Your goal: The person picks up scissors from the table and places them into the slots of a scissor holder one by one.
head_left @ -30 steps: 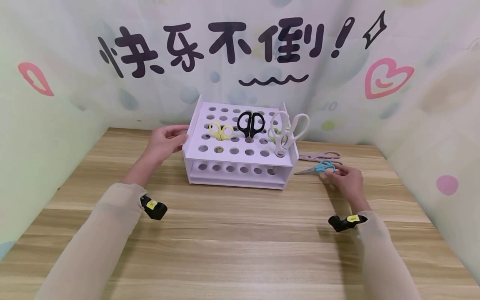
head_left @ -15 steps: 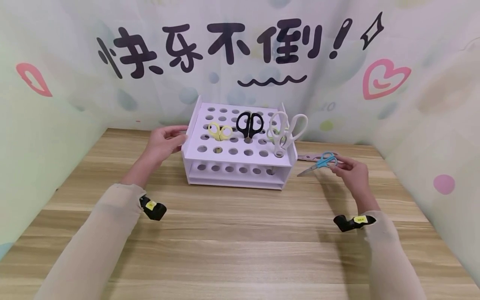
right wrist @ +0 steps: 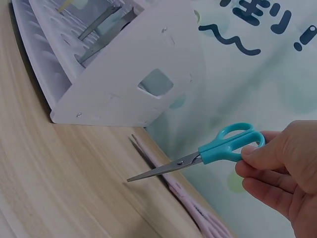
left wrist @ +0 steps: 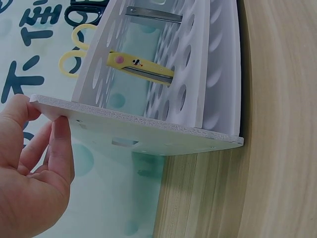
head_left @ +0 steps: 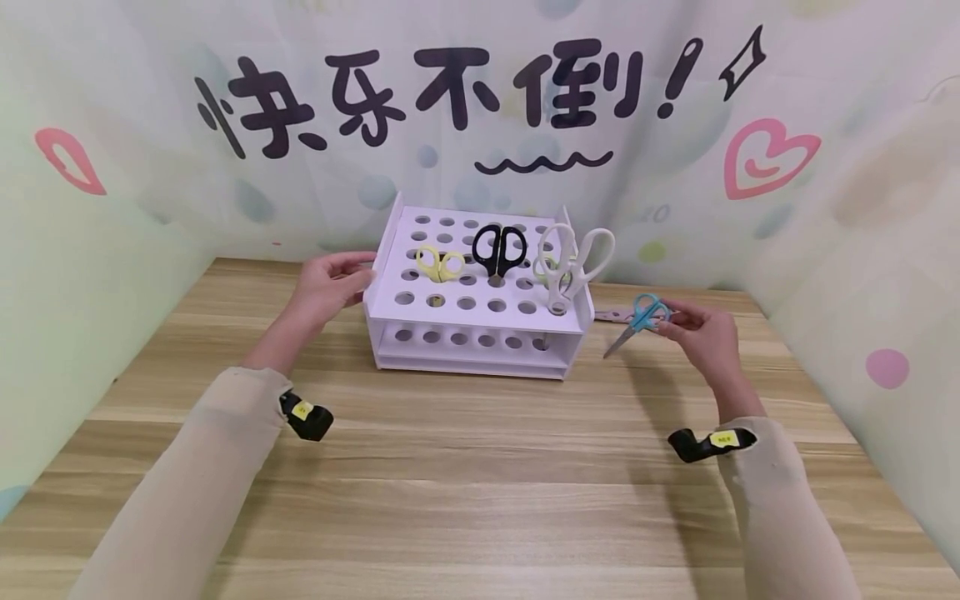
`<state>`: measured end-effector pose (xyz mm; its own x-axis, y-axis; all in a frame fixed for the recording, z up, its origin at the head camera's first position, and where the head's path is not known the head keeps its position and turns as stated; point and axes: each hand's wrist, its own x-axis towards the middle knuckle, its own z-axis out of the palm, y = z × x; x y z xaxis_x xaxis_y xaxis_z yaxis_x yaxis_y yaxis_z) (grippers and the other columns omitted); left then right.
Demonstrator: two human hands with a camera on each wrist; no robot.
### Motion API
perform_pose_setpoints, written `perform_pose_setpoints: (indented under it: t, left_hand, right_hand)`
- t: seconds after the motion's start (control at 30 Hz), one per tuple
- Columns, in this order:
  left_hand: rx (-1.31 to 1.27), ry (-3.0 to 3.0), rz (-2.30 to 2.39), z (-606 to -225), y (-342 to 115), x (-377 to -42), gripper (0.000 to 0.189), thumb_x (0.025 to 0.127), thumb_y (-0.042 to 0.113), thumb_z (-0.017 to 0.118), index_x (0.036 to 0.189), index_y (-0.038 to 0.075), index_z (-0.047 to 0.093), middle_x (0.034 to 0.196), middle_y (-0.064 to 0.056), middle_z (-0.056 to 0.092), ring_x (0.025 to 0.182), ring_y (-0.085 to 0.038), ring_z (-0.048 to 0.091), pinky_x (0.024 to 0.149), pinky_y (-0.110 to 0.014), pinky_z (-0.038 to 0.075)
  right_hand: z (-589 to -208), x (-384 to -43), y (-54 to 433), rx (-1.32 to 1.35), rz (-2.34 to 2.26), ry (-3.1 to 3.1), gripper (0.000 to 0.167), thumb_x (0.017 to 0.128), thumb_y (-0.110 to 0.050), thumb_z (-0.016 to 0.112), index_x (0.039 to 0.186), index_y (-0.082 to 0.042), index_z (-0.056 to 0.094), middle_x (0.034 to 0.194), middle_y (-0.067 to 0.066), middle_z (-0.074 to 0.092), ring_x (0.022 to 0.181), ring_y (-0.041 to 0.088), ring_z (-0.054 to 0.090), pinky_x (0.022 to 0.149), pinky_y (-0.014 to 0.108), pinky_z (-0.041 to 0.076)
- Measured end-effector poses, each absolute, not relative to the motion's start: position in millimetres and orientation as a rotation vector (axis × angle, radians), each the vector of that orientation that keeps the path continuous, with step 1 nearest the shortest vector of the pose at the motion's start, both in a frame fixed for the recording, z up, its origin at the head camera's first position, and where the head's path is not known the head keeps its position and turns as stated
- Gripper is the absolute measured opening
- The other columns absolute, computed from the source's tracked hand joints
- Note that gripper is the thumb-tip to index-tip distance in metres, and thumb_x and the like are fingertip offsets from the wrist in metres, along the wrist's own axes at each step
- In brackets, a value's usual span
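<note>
My right hand (head_left: 701, 337) pinches a pair of blue-handled scissors (right wrist: 225, 148) by one finger loop, with the closed blades slanting down to the left above the table. Behind them on the table lies a pair of pinkish scissors (head_left: 611, 316), partly covered. My left hand (left wrist: 42, 173) holds the edge of the left side panel of a white rack (head_left: 450, 308) full of round holes, thumb and fingers on either side of it. Standing in the rack's holes are yellow scissors (head_left: 440, 265), black scissors (head_left: 500, 252) and white scissors (head_left: 570, 267), with green-handled scissors partly hidden behind the white ones.
The rack stands near the back of a wood-grain table (head_left: 480, 475). A printed cloth backdrop (head_left: 420, 183) hangs directly behind it, and pale walls flank the table on the left and right.
My right hand has lifted the blue-handled scissors off the table, and their tips have swung downward. The left hand and the rack have stayed in place.
</note>
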<state>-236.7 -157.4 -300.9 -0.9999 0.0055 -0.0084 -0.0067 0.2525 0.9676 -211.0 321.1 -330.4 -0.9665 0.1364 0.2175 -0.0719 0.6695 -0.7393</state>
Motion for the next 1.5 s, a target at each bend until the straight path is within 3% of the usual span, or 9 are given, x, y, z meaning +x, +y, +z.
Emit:
perform_pose_setpoints:
  t: [0.43,0.8,1.07,1.5]
  left_hand:
    - [0.008,2.461,1.937,-302,-157,-237,0.042,0.089,0.01,0.056,0.13,0.002,0.051,0.099,-0.004,0.051,0.086,-0.01,0.052,0.074,-0.018,0.052]
    - [0.005,2.472,1.918,-301,-157,-236,0.042,0.089,0.01,0.056,0.13,0.004,0.051,0.1,-0.005,0.05,0.087,-0.011,0.051,0.074,-0.018,0.052]
    - [0.006,2.456,1.944,-301,-157,-236,0.042,0.089,0.009,0.055,0.13,0.002,0.051,0.098,-0.004,0.051,0.085,-0.009,0.052,0.073,-0.017,0.052]
    - [0.035,2.403,2.002,-301,-157,-236,0.044,0.088,0.007,0.055,0.131,0.0,0.049,0.092,-0.001,0.051,0.079,-0.004,0.053,0.072,-0.017,0.052]
  right_hand:
    - [-298,-198,303,0.136,1.031,-2.673,0.034,0.086,-0.012,0.064,0.118,-0.003,0.062,0.092,0.018,0.062,0.068,-0.005,0.055,0.056,0.012,0.047]
    - [-265,-180,279,0.267,0.927,-2.678,0.031,0.083,-0.009,0.067,0.113,-0.001,0.065,0.088,0.017,0.065,0.065,-0.001,0.057,0.053,0.013,0.048]
    - [-245,-166,263,0.377,0.871,-2.672,0.03,0.081,-0.001,0.067,0.111,-0.003,0.066,0.083,0.013,0.065,0.065,0.013,0.061,0.053,0.014,0.049]
    - [-218,-154,248,0.478,0.898,-2.577,0.03,0.076,0.003,0.07,0.106,-0.002,0.069,0.081,0.014,0.066,0.06,0.002,0.057,0.052,0.012,0.047]
